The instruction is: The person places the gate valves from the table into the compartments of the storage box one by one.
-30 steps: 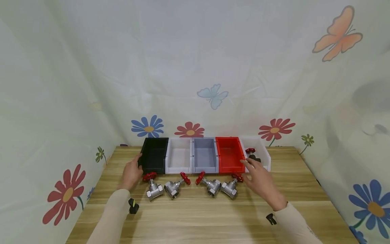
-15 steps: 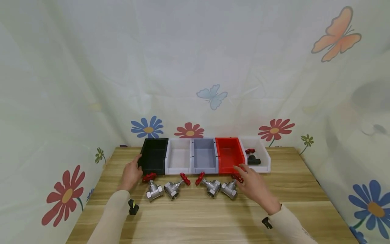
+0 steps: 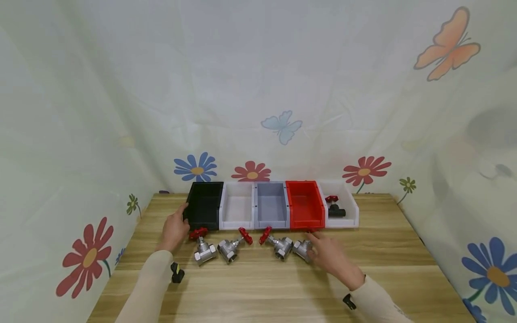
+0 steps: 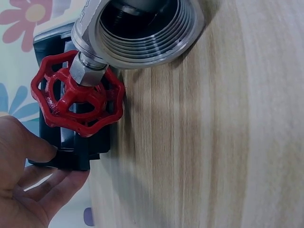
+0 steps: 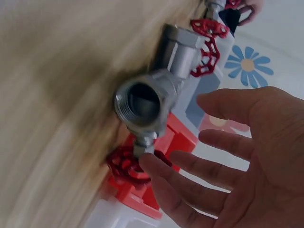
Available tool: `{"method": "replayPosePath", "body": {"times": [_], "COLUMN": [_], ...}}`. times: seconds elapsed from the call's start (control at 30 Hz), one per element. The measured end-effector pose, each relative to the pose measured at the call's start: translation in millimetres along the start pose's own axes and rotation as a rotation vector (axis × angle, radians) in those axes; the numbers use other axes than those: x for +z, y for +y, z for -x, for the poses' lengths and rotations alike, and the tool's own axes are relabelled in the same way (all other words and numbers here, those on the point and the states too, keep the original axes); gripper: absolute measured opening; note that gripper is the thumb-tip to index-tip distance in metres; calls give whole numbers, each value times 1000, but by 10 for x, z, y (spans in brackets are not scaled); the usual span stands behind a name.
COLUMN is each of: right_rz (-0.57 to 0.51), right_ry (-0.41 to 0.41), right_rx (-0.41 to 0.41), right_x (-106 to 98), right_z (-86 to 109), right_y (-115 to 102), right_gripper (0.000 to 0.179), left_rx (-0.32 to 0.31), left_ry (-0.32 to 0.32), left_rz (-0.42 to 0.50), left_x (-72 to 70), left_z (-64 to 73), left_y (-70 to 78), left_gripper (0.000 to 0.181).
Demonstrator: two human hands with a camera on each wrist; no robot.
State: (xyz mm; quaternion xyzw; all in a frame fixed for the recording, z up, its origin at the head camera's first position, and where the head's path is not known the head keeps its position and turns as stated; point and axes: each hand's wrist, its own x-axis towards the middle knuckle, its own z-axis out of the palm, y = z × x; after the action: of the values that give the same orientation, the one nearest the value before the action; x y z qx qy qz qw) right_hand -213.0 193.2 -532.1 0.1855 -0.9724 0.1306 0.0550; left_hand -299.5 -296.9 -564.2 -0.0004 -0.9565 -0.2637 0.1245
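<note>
1. Nearest you are your two pale sleeves, the left one [image 3: 143,287] and the right one [image 3: 381,301], each with a small black fitting by the wrist, over the wood-grain tabletop [image 3: 258,291].
2. Your right hand [image 3: 329,255] has its fingers spread and loosely bent, with a wide gap between thumb and forefinger, and has hold of nothing. It is at the rightmost steel valve [image 3: 301,250]; your fingertips overlap its red handwheel [image 5: 124,166], but you cannot tell whether they touch.
3. Your left hand [image 3: 175,229] pinches the near outer corner of the black bin [image 3: 203,206], thumb over the rim, fingers bent against the outside.
4. Left of the rightmost valve on the table lie the inner right valve [image 3: 282,249], the inner left valve [image 3: 228,251] and the leftmost valve [image 3: 205,253], all red-wheeled and in front of the bins.
5. Behind them, side by side rightward from the black one, stand a white bin [image 3: 238,208], a grey bin [image 3: 271,206], a red bin [image 3: 304,206] and the end white bin [image 3: 352,207], which holds a black valve [image 3: 336,211] with a red wheel.
6. Farthest from you hangs a pale curtain [image 3: 226,89] printed with flowers and butterflies.
</note>
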Motion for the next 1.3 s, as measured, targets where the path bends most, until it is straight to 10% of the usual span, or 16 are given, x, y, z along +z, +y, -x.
{"method": "replayPosePath", "body": {"times": [1.3], "right_rz": [42], "right_ry": [6], "right_rx": [35], "right_x": [473], "right_z": [-90], "right_y": [-109], "right_gripper": [57], "left_rx": [1], "left_ry": [15], "left_rz": [15], "left_x": [-4], "left_z": [-4], "left_y": [-21], "left_gripper": [57]}}
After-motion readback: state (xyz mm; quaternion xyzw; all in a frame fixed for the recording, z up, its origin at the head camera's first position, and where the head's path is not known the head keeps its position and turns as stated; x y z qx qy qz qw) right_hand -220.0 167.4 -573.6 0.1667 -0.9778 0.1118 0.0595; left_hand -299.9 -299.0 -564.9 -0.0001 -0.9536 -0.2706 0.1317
